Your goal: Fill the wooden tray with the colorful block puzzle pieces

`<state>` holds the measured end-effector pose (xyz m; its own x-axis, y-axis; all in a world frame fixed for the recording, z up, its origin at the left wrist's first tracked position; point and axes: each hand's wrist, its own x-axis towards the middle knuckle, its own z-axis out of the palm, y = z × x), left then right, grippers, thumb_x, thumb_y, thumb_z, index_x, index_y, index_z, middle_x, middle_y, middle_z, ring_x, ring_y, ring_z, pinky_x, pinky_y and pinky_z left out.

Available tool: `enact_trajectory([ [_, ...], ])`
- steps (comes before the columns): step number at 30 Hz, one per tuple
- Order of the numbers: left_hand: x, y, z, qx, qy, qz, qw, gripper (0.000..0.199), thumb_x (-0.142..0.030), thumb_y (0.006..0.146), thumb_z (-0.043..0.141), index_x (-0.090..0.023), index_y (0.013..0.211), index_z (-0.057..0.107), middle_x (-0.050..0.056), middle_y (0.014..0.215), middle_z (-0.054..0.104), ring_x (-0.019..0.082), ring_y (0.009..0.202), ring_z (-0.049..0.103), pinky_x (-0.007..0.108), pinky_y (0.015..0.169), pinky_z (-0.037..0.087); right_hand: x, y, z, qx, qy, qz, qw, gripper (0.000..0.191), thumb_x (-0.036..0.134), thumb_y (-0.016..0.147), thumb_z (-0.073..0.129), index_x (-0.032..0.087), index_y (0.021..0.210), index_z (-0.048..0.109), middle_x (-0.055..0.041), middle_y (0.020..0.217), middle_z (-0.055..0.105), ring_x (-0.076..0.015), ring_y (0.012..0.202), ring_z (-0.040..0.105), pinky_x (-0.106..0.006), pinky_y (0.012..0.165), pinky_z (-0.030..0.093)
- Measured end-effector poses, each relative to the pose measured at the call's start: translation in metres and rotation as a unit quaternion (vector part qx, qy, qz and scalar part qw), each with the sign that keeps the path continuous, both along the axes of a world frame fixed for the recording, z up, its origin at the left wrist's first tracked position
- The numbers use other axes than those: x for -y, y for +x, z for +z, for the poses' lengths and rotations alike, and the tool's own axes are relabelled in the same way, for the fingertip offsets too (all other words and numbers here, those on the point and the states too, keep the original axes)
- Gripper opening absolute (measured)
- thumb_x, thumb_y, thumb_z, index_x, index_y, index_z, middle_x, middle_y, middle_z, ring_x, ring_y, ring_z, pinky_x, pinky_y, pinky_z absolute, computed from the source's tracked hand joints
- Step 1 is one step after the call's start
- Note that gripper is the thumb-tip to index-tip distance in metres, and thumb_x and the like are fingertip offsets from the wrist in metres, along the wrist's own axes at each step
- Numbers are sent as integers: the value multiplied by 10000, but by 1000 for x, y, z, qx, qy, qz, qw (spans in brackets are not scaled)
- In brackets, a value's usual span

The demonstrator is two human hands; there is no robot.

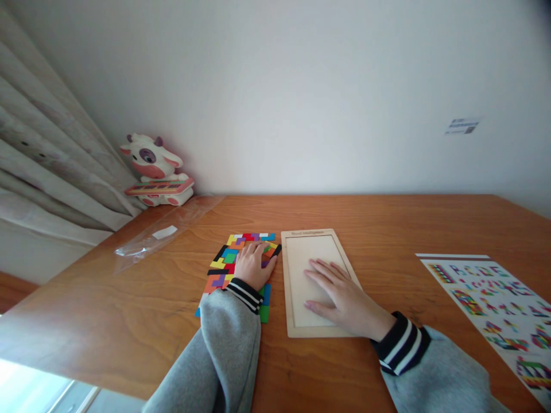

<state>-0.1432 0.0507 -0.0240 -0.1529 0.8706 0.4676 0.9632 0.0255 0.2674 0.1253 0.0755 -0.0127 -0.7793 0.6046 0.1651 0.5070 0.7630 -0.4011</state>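
Observation:
Bright, flat puzzle blocks point(230, 258) lie packed side by side on the table, left of a wooden puzzle tray. My left hand point(253, 267) rests over their upper right part, thumb apart from the fingers, covering some of them. A black piece point(278, 250) sits slightly askew by its fingertips. The pale wooden tray point(290, 304) has a raised rim, printed lettering along its top edge and no blocks in its recess. Flat on that recess lies my right hand point(342, 292), its fingers spread and nothing in its grasp.
A printed pattern sheet point(477, 307) lies at the right of the wooden table point(387, 229). At the back left, a toy cow with a keyboard point(159, 172) stands beside a clear plastic bag point(146, 244). A curtain point(55, 155) hangs at the left.

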Motion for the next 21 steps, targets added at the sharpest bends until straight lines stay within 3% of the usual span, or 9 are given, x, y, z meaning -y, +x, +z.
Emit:
enact_trajectory([
  [8,1,-1,5,-10,-11,-30,999,230,-284,867,646,-247,1087,701,54,1166,708,265,1059,662,430,945,528,0,0,0,-7,-3,2,1000,662,617,934,532,192,1442,529,-151,1583,395,-316,1478,340,-557,1218,259],
  [21,-3,-4,1,15,77,-74,994,220,-207,836,685,-211,1054,712,64,1075,700,230,989,672,369,892,571,1,0,3,5,-5,2,1000,672,619,944,510,173,1446,520,-156,1586,386,-307,1484,330,-553,1223,252],
])
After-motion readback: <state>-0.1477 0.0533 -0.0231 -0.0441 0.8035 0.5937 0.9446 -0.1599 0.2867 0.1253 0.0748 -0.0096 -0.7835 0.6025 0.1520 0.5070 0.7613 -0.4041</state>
